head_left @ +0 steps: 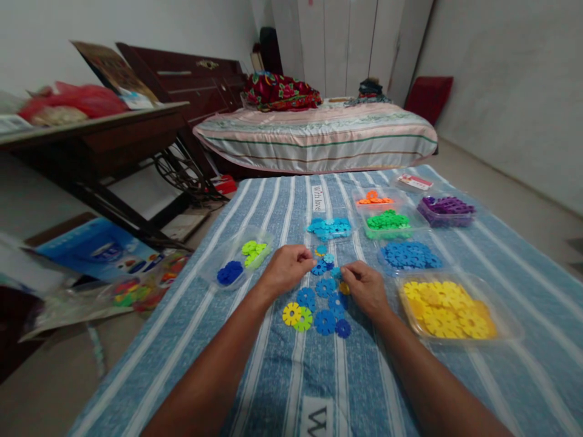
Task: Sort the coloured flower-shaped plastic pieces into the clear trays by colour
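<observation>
My left hand (290, 267) is closed in a pinch beside a blue snowflake disc (318, 267); what its fingertips hold, if anything, is too small to make out. My right hand (365, 287) pinches the edge of a light blue snowflake disc (336, 272), and a yellow-orange disc (345, 287) shows partly under its fingers. Between and below the hands lie several loose notched discs, among them a yellow disc (291, 314), a lime green disc (303, 319), a mid-blue disc (325, 322) and a dark blue disc (343, 328).
Right of the hands stand clear tubs of yellow discs (449, 309), blue discs (411, 255), green discs (388, 221), orange discs (374, 198) and purple discs (449, 206). A light blue tub (328, 228) is ahead. Left, another tub (214, 267) holds dark blue and lime discs.
</observation>
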{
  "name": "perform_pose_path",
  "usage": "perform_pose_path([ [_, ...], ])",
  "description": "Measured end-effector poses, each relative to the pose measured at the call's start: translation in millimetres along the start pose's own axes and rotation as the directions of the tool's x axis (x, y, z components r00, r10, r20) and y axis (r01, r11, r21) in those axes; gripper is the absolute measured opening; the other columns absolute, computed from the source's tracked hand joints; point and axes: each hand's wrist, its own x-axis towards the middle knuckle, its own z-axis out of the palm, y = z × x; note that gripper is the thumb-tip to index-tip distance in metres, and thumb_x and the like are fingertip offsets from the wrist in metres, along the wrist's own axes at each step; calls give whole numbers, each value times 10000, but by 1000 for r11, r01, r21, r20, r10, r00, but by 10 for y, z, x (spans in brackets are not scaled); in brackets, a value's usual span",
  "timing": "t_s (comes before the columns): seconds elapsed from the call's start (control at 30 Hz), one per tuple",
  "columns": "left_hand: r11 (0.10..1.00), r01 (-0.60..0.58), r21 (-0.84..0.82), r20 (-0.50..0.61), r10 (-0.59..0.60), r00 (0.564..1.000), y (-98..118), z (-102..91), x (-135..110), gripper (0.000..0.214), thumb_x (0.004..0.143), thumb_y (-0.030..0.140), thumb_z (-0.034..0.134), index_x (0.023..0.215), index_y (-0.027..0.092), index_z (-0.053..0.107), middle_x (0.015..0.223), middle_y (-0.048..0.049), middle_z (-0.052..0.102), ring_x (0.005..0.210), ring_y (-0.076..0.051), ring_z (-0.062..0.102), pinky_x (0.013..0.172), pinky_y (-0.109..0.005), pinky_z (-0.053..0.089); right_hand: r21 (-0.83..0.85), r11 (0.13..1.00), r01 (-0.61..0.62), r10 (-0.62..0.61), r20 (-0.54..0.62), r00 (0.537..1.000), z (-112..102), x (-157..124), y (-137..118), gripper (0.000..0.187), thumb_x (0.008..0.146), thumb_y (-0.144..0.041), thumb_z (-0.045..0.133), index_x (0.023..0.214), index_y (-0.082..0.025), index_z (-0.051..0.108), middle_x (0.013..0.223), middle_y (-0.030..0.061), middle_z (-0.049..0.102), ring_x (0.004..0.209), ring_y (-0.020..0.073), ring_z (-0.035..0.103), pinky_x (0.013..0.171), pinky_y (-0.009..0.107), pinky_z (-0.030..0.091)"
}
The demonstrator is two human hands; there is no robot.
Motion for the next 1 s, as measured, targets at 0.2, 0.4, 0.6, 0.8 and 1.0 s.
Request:
perform_pose_path([
  [0.2, 995, 50, 87, 25, -53, 998, -404, -56, -347, 230, 694, 387, 578, 672, 163, 625, 568, 23, 567, 549, -118, 493, 522, -229, 351, -16, 1000, 0, 0, -7, 1000, -33, -13, -25, 298, 800, -415, 539, 656, -194, 676, 641, 4, 590, 626, 157, 547, 611, 270, 402],
  [0.4, 955, 67, 288, 78, -93, 993, -448, -104, -630, 187, 690, 362, 627, 716, 177, 642, 654, 16, 608, 628, -132, 541, 565, -234, 344, -42, 999, -23, 22, -11, 1000, -58, -25, -28, 328, 780, -468, 550, 674, -192, 693, 658, 20, 623, 640, 175, 564, 625, 281, 426],
  [0.6, 901, -2, 434, 161, -76, 984, -411, -71, -734, 99, 667, 270, 653, 733, 197, 640, 750, 21, 616, 688, -129, 544, 614, -240, 330, -86, 996, -18, 16, -16, 1000, -74, -43, -30, 377, 781, -515, 555, 680, -182, 700, 673, 33, 643, 661, 195, 585, 640, 294, 437],
  [0.8, 945, 87, 316, 164, -145, 976, -452, -43, -733, 79, 633, 231, 653, 668, 188, 597, 658, 37, 590, 641, -120, 524, 569, -231, 305, -84, 996, -38, 37, -20, 999, -80, -60, -66, 388, 762, -538, 584, 694, -176, 702, 675, 38, 644, 660, 194, 579, 637, 302, 439],
  [1.0, 992, 103, 67, 180, -114, 977, -575, -29, -735, 122, 600, 273, 626, 628, 182, 549, 594, 46, 543, 598, -118, 491, 535, -225, 302, -83, 996, -45, 43, -33, 999, -71, -60, -66, 361, 760, -515, 583, 683, -182, 699, 667, 39, 645, 656, 186, 572, 636, 301, 444],
])
